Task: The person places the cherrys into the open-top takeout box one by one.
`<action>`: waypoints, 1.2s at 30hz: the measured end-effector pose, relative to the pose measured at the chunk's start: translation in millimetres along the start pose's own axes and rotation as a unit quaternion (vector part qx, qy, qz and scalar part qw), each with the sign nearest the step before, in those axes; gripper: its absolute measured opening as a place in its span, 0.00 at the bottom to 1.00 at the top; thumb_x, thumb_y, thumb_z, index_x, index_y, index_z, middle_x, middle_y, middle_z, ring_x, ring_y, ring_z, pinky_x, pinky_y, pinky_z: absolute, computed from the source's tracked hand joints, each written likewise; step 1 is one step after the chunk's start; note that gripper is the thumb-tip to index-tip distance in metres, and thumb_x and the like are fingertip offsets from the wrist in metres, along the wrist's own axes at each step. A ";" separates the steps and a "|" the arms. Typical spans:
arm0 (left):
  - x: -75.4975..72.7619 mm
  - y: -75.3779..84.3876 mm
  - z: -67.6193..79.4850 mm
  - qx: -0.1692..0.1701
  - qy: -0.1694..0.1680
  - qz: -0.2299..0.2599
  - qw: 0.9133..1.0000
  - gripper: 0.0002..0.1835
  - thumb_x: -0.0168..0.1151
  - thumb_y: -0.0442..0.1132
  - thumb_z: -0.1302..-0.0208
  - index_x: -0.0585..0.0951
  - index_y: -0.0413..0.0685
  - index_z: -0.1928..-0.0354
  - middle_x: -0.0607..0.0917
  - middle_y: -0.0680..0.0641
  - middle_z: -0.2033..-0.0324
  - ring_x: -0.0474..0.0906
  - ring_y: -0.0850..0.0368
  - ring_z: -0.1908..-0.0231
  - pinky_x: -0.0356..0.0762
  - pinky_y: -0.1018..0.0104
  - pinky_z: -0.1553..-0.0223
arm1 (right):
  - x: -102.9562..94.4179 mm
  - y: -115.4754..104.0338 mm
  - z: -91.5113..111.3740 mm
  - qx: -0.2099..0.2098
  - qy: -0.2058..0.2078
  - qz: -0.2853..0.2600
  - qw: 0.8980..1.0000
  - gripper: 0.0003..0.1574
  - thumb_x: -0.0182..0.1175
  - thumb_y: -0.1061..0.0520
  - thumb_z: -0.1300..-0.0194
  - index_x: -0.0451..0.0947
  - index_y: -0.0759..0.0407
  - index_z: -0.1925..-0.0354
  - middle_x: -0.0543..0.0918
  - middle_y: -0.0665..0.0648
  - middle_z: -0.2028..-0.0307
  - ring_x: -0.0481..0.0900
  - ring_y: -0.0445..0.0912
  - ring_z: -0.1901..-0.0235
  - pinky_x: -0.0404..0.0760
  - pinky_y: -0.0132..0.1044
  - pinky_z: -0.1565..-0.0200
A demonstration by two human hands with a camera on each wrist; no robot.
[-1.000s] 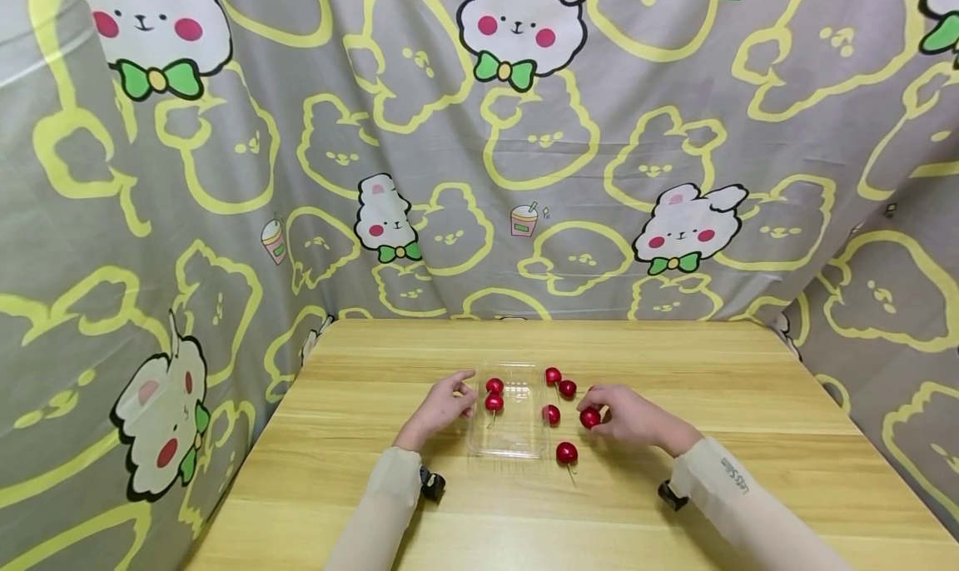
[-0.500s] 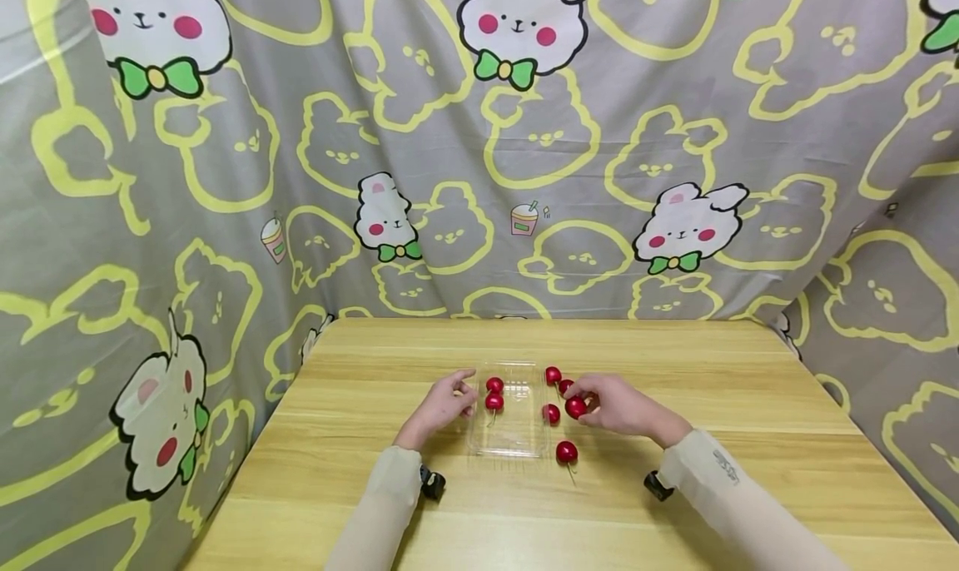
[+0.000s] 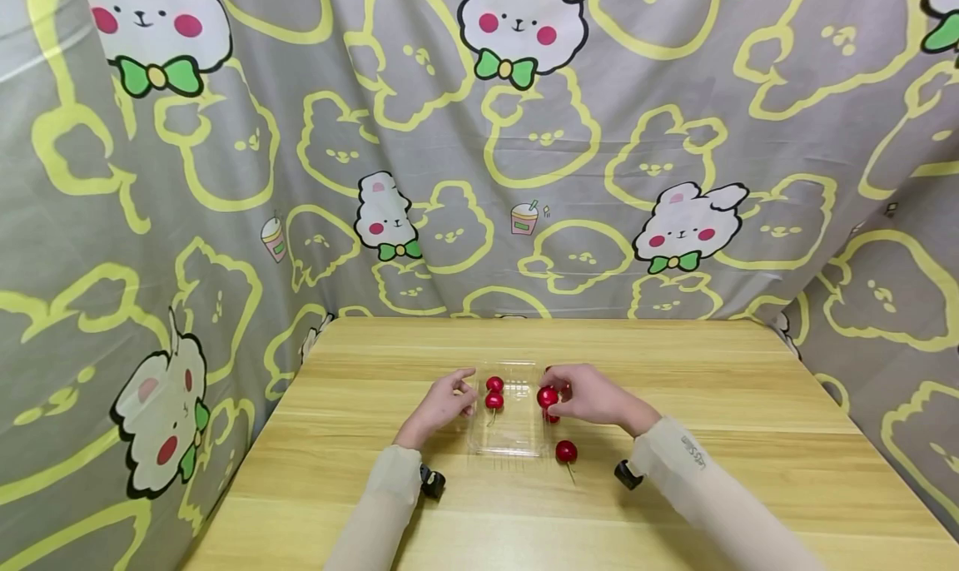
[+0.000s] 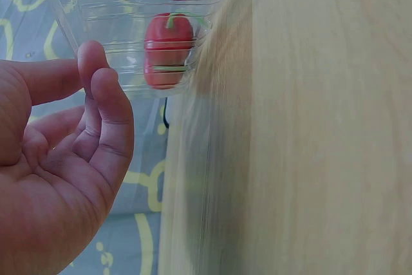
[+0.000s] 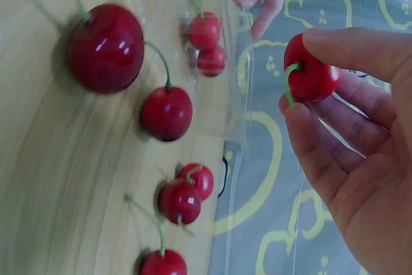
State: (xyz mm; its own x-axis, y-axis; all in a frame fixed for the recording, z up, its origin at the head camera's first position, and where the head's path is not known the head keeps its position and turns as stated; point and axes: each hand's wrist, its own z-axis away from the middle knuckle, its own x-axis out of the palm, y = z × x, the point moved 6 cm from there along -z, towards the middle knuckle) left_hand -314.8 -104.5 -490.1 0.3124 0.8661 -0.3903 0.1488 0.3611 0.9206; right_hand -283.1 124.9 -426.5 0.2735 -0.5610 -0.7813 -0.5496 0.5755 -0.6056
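Observation:
My right hand (image 3: 595, 394) pinches a red cherry (image 5: 312, 72) between thumb and fingertips; its green stem hangs down over a fingertip. In the head view this cherry is over the right rim of a clear plastic box (image 3: 513, 438). Two cherries (image 3: 494, 393) lie inside the box, toward its left side. My left hand (image 3: 445, 400) is at the box's left wall, fingers loosely bent, with the fingertips (image 4: 114, 94) right beside the clear plastic in the left wrist view. Nothing else is between its fingers.
Several loose cherries lie on the wooden table (image 3: 360, 355) right of the box, partly hidden by my right hand; one cherry (image 3: 566, 452) sits nearer the front. A patterned grey curtain (image 3: 449, 155) hangs behind the table and at both sides.
My right hand has moved left with the cherry, from above the table on the right to the box's right rim. The left hand and the box have stayed in place.

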 end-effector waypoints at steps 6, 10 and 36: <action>-0.1 0.1 0.5 -0.003 -0.001 -0.002 1.000 0.27 0.52 0.30 0.32 0.61 0.32 0.33 0.77 0.44 0.69 0.78 0.57 0.76 0.82 0.62 0.69 | 8.0 -10.2 -10.7 -0.013 -0.010 -0.019 1.000 0.19 0.69 0.56 0.44 0.80 0.56 0.52 0.81 0.45 0.63 0.79 0.42 0.65 0.79 0.32 0.67; -0.4 0.3 0.3 -0.001 0.000 -0.001 1.000 0.27 0.52 0.30 0.32 0.61 0.31 0.33 0.77 0.44 0.69 0.78 0.58 0.75 0.82 0.61 0.68 | 15.3 -12.3 -18.1 -0.017 -0.014 -0.017 1.000 0.20 0.69 0.54 0.43 0.81 0.58 0.52 0.82 0.45 0.62 0.79 0.40 0.65 0.79 0.31 0.68; -0.3 -2.4 -0.4 -0.002 0.001 0.008 1.000 0.28 0.54 0.31 0.32 0.61 0.32 0.33 0.78 0.39 0.67 0.79 0.55 0.75 0.82 0.61 0.69 | 58.1 -12.9 -49.7 -0.010 -0.042 0.025 0.999 0.21 0.68 0.62 0.45 0.81 0.64 0.51 0.82 0.57 0.55 0.80 0.40 0.66 0.79 0.27 0.65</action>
State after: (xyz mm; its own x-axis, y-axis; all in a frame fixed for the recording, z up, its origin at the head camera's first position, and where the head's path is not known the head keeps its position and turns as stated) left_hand -315.7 -105.5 -492.2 0.3133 0.8723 -0.3755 0.1404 0.3485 0.9267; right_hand -299.3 55.3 -456.5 0.3104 -0.4786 -0.8213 -0.5792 0.5899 -0.5627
